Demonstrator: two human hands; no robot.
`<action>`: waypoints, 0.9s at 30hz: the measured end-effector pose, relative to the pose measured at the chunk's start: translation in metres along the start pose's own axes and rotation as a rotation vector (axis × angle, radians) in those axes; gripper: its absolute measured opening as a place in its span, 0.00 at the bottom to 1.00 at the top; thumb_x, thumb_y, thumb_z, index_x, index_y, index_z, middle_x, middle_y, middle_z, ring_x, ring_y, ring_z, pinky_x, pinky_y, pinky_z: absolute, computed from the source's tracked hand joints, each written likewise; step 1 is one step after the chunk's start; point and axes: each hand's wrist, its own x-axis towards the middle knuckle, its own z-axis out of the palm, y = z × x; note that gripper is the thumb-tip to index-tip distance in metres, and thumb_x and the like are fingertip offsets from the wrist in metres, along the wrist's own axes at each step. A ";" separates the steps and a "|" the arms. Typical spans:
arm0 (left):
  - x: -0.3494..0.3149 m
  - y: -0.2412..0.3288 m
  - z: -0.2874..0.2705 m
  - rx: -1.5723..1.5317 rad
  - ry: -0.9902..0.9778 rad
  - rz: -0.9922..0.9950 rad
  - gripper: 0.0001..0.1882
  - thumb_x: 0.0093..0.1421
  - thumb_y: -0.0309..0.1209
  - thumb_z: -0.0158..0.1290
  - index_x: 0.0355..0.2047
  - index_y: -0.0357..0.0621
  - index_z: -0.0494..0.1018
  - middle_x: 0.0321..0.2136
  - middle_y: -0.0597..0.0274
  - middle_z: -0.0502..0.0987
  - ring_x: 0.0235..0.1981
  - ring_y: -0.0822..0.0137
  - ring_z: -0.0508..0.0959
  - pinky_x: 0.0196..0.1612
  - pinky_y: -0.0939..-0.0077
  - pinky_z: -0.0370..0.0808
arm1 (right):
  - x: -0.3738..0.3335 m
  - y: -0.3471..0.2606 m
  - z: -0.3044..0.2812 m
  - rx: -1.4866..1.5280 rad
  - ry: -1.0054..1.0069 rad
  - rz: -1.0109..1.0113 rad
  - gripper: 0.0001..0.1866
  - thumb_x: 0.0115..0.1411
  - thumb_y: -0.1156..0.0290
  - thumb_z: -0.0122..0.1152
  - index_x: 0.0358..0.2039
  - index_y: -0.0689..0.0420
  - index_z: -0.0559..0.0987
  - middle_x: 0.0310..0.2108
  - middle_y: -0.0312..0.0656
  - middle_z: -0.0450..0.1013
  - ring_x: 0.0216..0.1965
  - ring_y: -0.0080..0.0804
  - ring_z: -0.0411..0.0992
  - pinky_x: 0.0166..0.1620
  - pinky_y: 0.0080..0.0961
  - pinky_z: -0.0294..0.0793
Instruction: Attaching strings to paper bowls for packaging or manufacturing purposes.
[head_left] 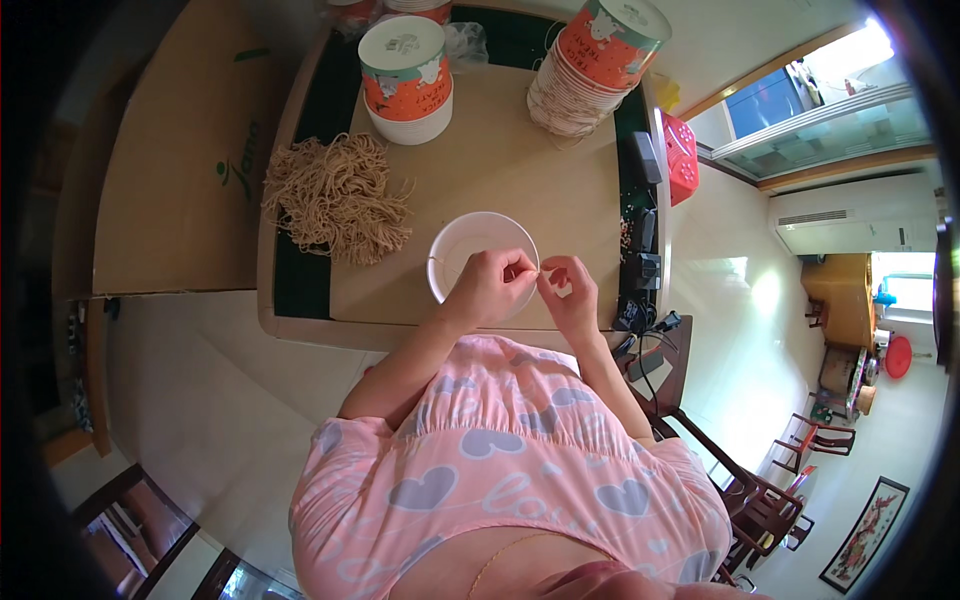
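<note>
A white paper bucket (484, 226) stands mouth up at the near edge of the table, in front of my body. My left hand (492, 284) reaches over its mouth, with thumb and forefinger pinched at the right side of the rim. Just outside that rim, my right hand (570, 296) is pinched too, its fingertips almost meeting the left ones. A thin tan string seems to run between the fingertips, mostly hidden by them. Another bit of string shows at the bucket's left rim. Left of the bucket lies a loose heap of tan strings (338, 198).
Upside-down stacked orange-and-green buckets (406, 92) stand at the back left. Another stack (590, 75), with strings hanging about it, leans at the back right. Black adapters and cables (642, 270) line the right edge. A big cardboard box (185, 160) is left of the table.
</note>
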 end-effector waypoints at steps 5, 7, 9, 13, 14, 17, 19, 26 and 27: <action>0.002 -0.002 0.000 -0.006 -0.005 -0.004 0.06 0.56 0.28 0.56 0.28 0.36 0.75 0.19 0.66 0.75 0.20 0.80 0.70 0.25 0.81 0.68 | -0.001 -0.003 -0.003 -0.020 0.017 -0.064 0.07 0.50 0.79 0.65 0.31 0.59 0.77 0.29 0.39 0.72 0.25 0.27 0.70 0.28 0.21 0.69; 0.002 -0.001 0.001 -0.004 -0.006 -0.009 0.06 0.56 0.28 0.56 0.28 0.36 0.75 0.19 0.67 0.75 0.21 0.81 0.70 0.25 0.81 0.68 | 0.000 -0.002 -0.004 -0.014 0.015 -0.069 0.08 0.50 0.80 0.65 0.31 0.59 0.77 0.29 0.40 0.72 0.25 0.27 0.70 0.29 0.21 0.70; 0.002 0.001 0.001 0.001 -0.012 -0.018 0.06 0.56 0.28 0.56 0.29 0.36 0.76 0.19 0.67 0.75 0.20 0.81 0.70 0.25 0.82 0.68 | 0.000 -0.001 -0.003 -0.002 0.009 -0.109 0.07 0.50 0.80 0.65 0.31 0.60 0.77 0.29 0.40 0.73 0.26 0.27 0.70 0.29 0.21 0.71; 0.003 0.000 0.003 -0.017 -0.016 -0.007 0.06 0.56 0.28 0.56 0.29 0.37 0.76 0.19 0.67 0.75 0.20 0.81 0.70 0.25 0.82 0.68 | 0.000 -0.001 -0.002 -0.007 0.009 -0.104 0.07 0.50 0.81 0.64 0.31 0.60 0.77 0.30 0.41 0.73 0.26 0.28 0.71 0.30 0.21 0.71; 0.003 -0.001 0.004 -0.027 -0.012 0.002 0.06 0.56 0.28 0.56 0.29 0.37 0.76 0.19 0.67 0.75 0.20 0.81 0.69 0.25 0.82 0.68 | 0.000 -0.002 -0.002 0.003 0.009 -0.113 0.07 0.49 0.81 0.64 0.31 0.60 0.77 0.30 0.41 0.73 0.26 0.28 0.71 0.30 0.21 0.71; 0.002 0.001 0.004 -0.031 -0.021 0.005 0.06 0.56 0.28 0.56 0.29 0.37 0.76 0.19 0.68 0.74 0.20 0.81 0.69 0.25 0.82 0.68 | 0.000 -0.002 0.000 0.014 0.004 -0.118 0.08 0.48 0.82 0.63 0.30 0.60 0.76 0.29 0.41 0.72 0.26 0.29 0.71 0.30 0.21 0.71; 0.002 0.004 0.003 -0.024 -0.036 0.001 0.06 0.56 0.28 0.56 0.29 0.37 0.76 0.18 0.68 0.74 0.20 0.81 0.69 0.25 0.82 0.67 | 0.000 -0.001 0.000 0.014 0.000 -0.113 0.07 0.48 0.82 0.63 0.29 0.60 0.76 0.29 0.41 0.72 0.26 0.29 0.70 0.30 0.22 0.71; -0.003 0.019 -0.009 -0.170 -0.085 -0.019 0.04 0.57 0.26 0.55 0.29 0.37 0.75 0.21 0.73 0.73 0.22 0.83 0.68 0.26 0.84 0.67 | -0.009 0.037 0.004 -0.094 -0.009 0.009 0.06 0.48 0.81 0.61 0.28 0.59 0.74 0.27 0.41 0.70 0.25 0.31 0.69 0.29 0.24 0.70; -0.003 0.020 -0.011 -0.176 -0.077 0.027 0.04 0.58 0.26 0.54 0.29 0.37 0.75 0.22 0.73 0.73 0.22 0.83 0.69 0.27 0.85 0.68 | -0.009 0.039 0.004 -0.104 -0.009 0.056 0.06 0.48 0.80 0.61 0.28 0.59 0.74 0.26 0.41 0.70 0.25 0.32 0.69 0.29 0.25 0.70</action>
